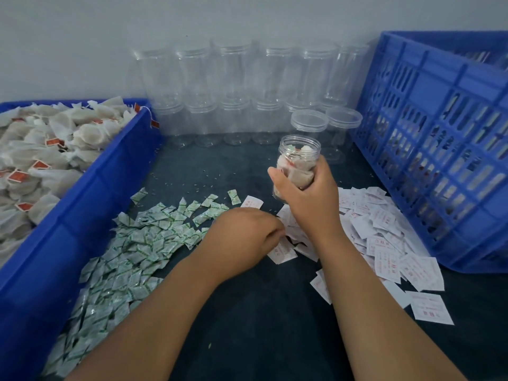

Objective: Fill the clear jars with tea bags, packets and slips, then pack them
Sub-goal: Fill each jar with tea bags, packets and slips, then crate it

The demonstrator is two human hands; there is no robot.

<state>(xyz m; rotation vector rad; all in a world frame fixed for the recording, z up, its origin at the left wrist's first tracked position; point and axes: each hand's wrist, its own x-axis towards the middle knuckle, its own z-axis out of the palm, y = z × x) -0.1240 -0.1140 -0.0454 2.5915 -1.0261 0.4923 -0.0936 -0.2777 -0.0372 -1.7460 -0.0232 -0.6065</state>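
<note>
Fingers of the right hand curl round one clear jar, thumb on its left side, holding it lidless and nearly upright above the surface; several tea bags sit inside it. Just left of that wrist, the left hand is turned palm down with its fingers bent onto the near edge of the slips; whether they pinch one cannot be told. The slips, white with red print, lie in one loose heap on the right, too many to count. One wider spread of green-and-white packets, also beyond counting, lies on the left. Against the wall stand the empty jars: six in the upper row stacked on a lower row, of which four show plainly and the rest are partly hidden. Two lidded jars stand side by side in front of the stack's right end, just behind the held one. Two blue containers flank everything: a solid bin on the left heaped with more tea bags, and a slotted crate on the right.
</note>
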